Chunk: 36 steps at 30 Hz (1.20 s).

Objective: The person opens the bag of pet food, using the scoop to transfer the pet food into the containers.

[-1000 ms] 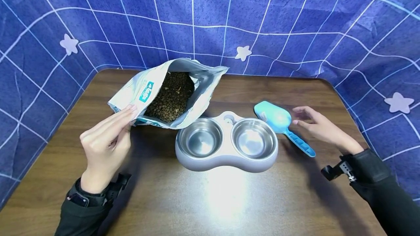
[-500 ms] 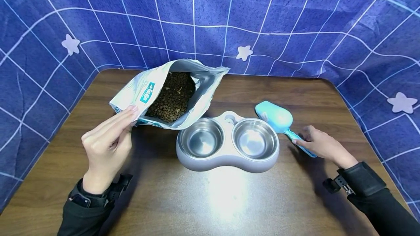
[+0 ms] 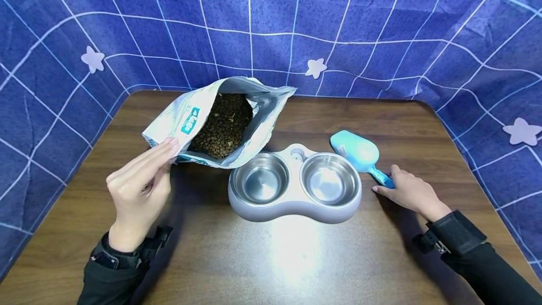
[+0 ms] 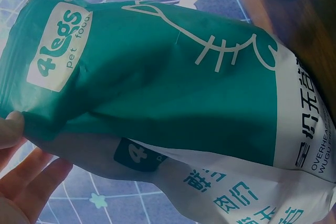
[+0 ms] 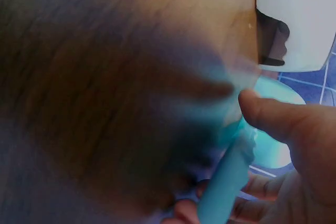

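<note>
My left hand [image 3: 141,189] pinches the near left edge of an opened pet food bag [image 4: 184,82], white and teal. Its mouth gapes, showing brown kibble [image 3: 218,131] inside. To the right, a light blue scoop [image 3: 354,148] lies on the table. My right hand [image 3: 410,194] reaches over the scoop's handle [image 5: 226,182], hiding its end in the head view. In the right wrist view the fingers lie along the handle's far side, and the thumb [image 5: 262,114] stands straight and apart from it.
A pale grey double pet bowl [image 3: 295,208] with two steel dishes stands mid-table, between bag and scoop. The bag's edge overlaps its left dish in the head view. Behind the wooden table [image 3: 203,258] hangs a blue cloth [image 3: 271,18] with white lines and stars.
My right hand has come down from beside the scoop's head and moved nearer onto its handle. The left hand keeps its pinch on the bag; bag, scoop and bowl stay put.
</note>
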### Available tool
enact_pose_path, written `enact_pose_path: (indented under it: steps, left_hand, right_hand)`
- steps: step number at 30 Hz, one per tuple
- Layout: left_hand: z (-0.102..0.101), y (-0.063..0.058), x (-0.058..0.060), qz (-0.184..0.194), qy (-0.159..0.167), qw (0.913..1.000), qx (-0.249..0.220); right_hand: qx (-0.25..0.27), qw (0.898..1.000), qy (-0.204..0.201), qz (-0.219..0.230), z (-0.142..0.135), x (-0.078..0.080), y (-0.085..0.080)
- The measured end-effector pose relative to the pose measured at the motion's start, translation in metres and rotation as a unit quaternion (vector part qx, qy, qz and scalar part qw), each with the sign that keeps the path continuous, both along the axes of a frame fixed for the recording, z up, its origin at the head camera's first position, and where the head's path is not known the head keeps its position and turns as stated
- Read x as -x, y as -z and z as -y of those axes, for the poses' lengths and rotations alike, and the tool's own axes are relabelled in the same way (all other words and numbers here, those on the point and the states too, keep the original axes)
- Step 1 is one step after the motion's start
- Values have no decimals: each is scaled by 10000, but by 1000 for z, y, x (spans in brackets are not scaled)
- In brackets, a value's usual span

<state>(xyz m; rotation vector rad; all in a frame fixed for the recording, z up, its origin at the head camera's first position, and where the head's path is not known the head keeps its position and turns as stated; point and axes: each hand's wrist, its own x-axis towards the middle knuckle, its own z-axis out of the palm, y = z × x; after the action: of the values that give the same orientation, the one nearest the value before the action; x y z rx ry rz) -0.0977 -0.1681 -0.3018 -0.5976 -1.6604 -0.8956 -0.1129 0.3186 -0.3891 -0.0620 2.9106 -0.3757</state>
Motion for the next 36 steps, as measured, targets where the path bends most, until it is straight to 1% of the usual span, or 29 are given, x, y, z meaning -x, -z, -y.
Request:
enact_pose_path:
  steps: [5, 9, 15, 17, 19, 23, 26, 29, 32, 36]
  left_hand:
    - [0, -1, 0, 11, 24, 10000, 13]
    - [0, -2, 0, 23, 57, 10000, 10]
    - [2, -2, 2, 38, 100, 9999, 69]
    - [3, -2, 2, 70, 91, 9999, 116]
    - [4, -1, 3, 118, 65, 9997, 182]
    - [6, 0, 3, 170, -4, 9994, 285]
    - [7, 1, 2, 178, -47, 9993, 324]
    - [9, 1, 1, 195, -73, 9992, 344]
    - [10, 1, 1, 210, -80, 9991, 356]
    - [10, 3, 2, 198, -60, 9991, 371]
  right_hand:
    - [91, 9992, -97, -371, 2, 0, 4]
    - [63, 9981, -155, -594, 3, 0, 6]
    - [91, 9985, -120, -533, 3, 1, 3]
    - [113, 9981, -111, -598, 1, 1, 1]
    - [100, 9975, -57, -695, -2, 1, -2]
    - [115, 9936, 211, -1104, -6, 0, -9]
    - [270, 9882, 433, -1445, -6, 2, -18]
    - [460, 9840, 442, -1665, -6, 5, -32]
    - [550, 9815, 378, -1794, -6, 6, -52]
    - [693, 9764, 240, -2033, -2, 4, -84]
